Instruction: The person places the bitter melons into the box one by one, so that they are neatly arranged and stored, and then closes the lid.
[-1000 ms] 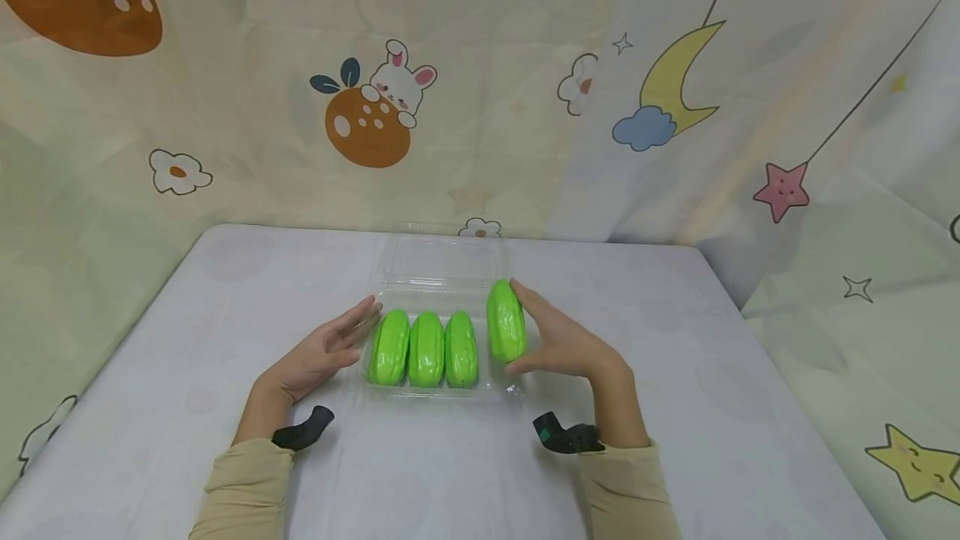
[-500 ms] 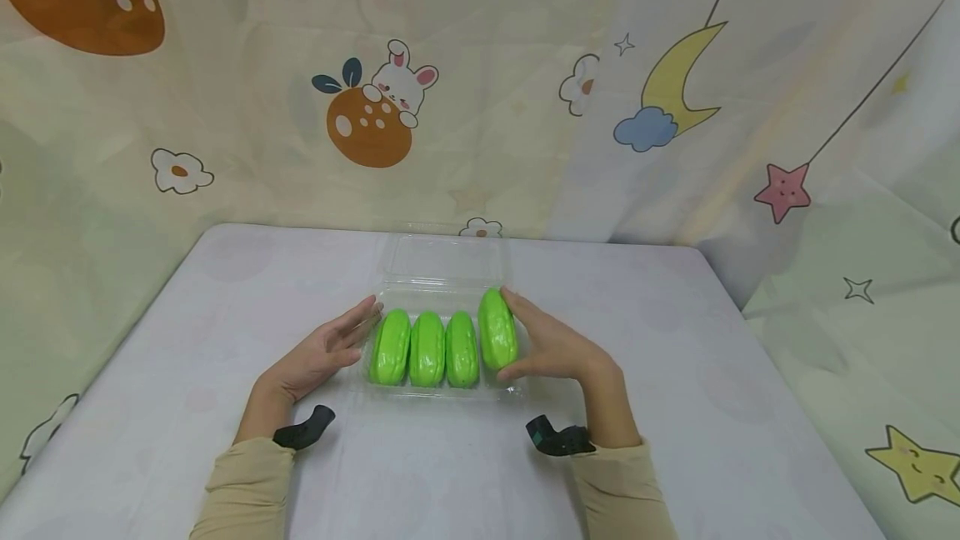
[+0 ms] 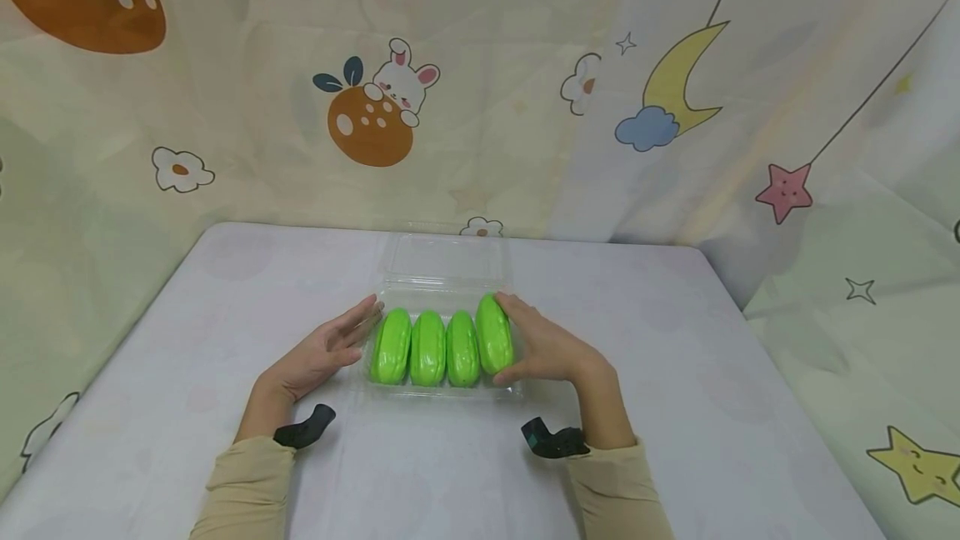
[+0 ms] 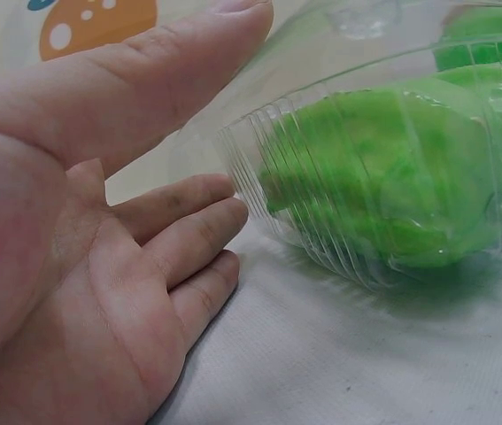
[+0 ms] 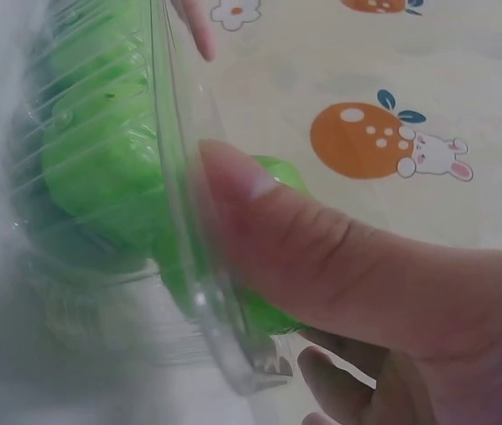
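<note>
A clear plastic box [image 3: 442,393] lies on the table with its lid [image 3: 446,260] folded back. Three bright green, glossy, oblong fruit-like pieces [image 3: 427,348] lie side by side in it. My right hand [image 3: 555,350] grips another green piece [image 3: 494,338] between thumb and fingers, low at the box's right end. In the right wrist view that piece [image 5: 277,310] shows partly behind the thumb and the clear wall. My left hand [image 3: 318,357] is at the box's left end, fingers extended. Its fingertips [image 4: 233,212] are close to the ridged side wall; contact is hard to tell.
A white cloth covers the table [image 3: 420,482]. Behind it hangs a patterned curtain [image 3: 510,107] with cartoon prints. Each wrist wears a small black camera mount, such as the one [image 3: 555,440] by the right sleeve.
My right hand has moved left and down with the green piece, bringing it from the box's right edge in beside the row of the others. The left hand has stayed in place.
</note>
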`<state>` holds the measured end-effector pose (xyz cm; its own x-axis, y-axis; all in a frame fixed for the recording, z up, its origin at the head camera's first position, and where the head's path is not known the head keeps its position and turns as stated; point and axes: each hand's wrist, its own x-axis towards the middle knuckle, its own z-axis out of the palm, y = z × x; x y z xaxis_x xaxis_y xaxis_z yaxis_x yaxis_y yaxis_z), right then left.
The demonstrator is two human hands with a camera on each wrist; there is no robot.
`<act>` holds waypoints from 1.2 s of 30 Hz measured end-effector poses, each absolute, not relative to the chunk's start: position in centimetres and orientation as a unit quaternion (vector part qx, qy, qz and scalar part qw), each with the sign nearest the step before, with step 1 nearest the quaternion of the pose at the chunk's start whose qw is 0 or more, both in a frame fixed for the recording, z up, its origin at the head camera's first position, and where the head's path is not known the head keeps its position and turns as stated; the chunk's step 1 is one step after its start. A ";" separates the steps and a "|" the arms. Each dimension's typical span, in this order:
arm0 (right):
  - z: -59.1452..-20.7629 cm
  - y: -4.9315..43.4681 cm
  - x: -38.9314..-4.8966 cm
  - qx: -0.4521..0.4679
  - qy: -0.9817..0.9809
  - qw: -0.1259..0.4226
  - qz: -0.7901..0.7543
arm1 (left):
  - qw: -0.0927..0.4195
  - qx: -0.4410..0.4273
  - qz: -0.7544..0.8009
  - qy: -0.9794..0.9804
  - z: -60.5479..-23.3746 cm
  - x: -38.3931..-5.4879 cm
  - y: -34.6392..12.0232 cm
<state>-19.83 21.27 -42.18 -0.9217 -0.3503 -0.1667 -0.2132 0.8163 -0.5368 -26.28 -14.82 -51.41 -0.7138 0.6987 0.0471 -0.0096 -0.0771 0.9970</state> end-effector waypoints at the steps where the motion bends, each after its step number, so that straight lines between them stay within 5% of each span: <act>1: -42.2 21.2 -19.8 -0.149 0.945 0.132 -0.259 | 0.260 0.274 0.680 0.628 -51.4 -26.3 -14.8; 19: -42.1 20.9 -19.5 -0.136 0.950 0.173 -0.223 | 0.259 0.270 0.677 0.634 -51.4 -26.3 -14.8; 36: -42.5 21.1 -19.7 -0.183 0.937 0.145 -0.259 | 0.255 0.264 0.670 0.645 -51.4 -26.3 -14.7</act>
<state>-19.74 21.07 -42.48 -0.8909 -0.4186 -0.1764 -0.2689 0.7989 -0.5380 -26.29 -14.74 -51.38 -0.7308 0.6821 0.0240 -0.0020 -0.0373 0.9993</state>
